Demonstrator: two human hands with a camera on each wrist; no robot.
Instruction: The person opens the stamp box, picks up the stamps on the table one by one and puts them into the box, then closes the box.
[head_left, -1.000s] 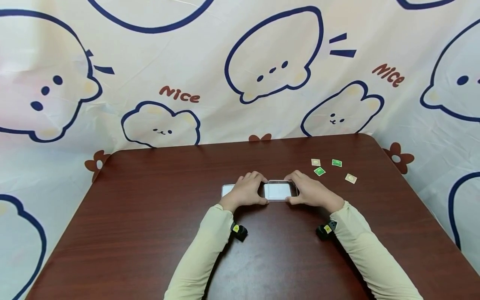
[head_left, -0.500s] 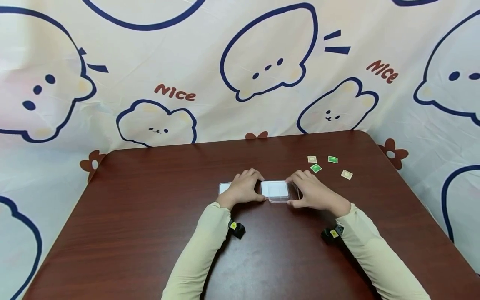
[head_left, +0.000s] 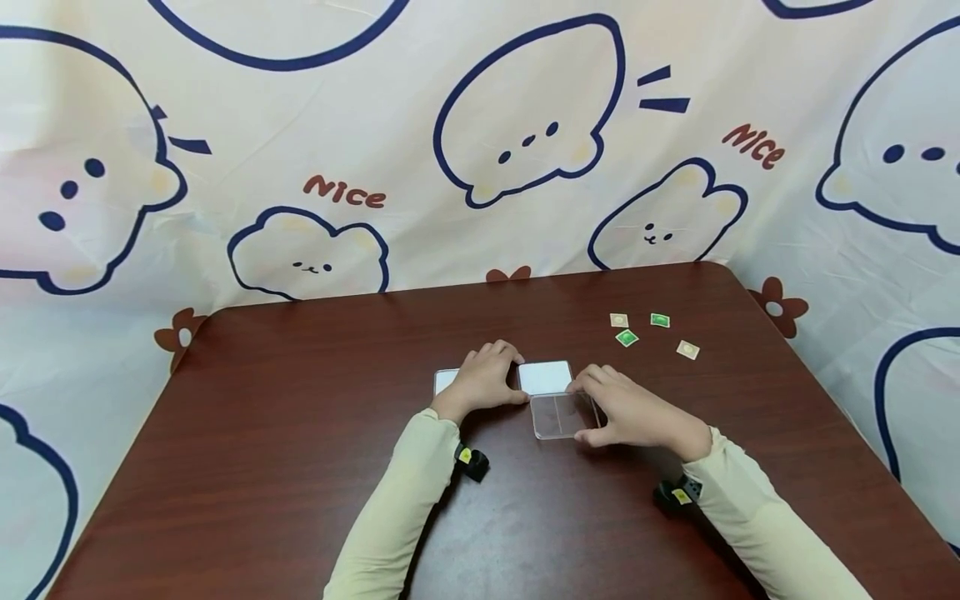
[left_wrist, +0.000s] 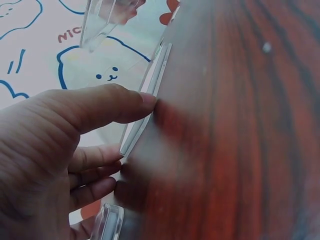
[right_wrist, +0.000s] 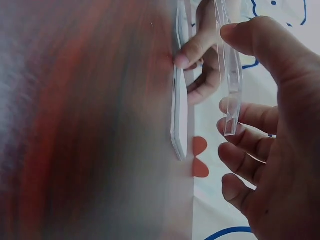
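Observation:
My left hand (head_left: 483, 385) pinches the left end of a flat box base (head_left: 544, 377) with a white top, thumb on its near edge. In the left wrist view that white base (left_wrist: 135, 135) lies low on the table under the thumb. My right hand (head_left: 633, 410) grips a clear plastic lid (head_left: 553, 421) by its right end, thumb in front and fingers behind. From the right wrist view, the lid (right_wrist: 233, 87) is raised above the table, apart from the base (right_wrist: 180, 120). A second white case (head_left: 444, 379) sits left of my left hand, partly hidden by it.
Toward the back right of the brown table (head_left: 300, 433) lie two green cards (head_left: 660, 320) and two beige cards (head_left: 687, 350), all small and square. A patterned curtain (head_left: 420, 150) hangs behind the table and along its sides.
The clear lid was over the white base; my right hand has lifted it off and brought it nearer to me. My left hand keeps its hold on the base.

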